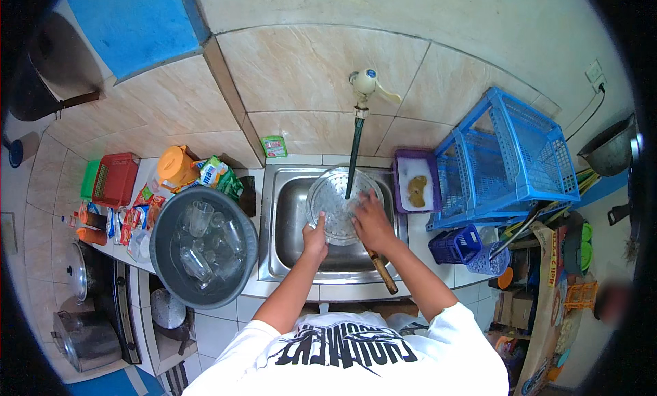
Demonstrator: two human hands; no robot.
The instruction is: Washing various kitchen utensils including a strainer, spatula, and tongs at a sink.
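A round, perforated metal steamer plate [336,216] is held over the stainless steel sink [287,252]. My left hand [315,239] grips its lower left edge, thumb on top. Against the plate's right side rests my right hand [373,219], its fingers apart and somewhat blurred over the surface. A dark green hose [355,150] hangs from the wall tap [365,83] and ends over the plate. Below my right hand, a wooden handle [381,270] juts across the sink's front rim; its other end is hidden.
To the left stands a grey basin [159,242] with several clear glasses. A purple tub [436,183] holds suds and a yellowish sponge [417,191]. On the right are a blue plastic rack [534,188] and a dark blue basket [451,247]. An orange pitcher [176,165] stands behind the basin.
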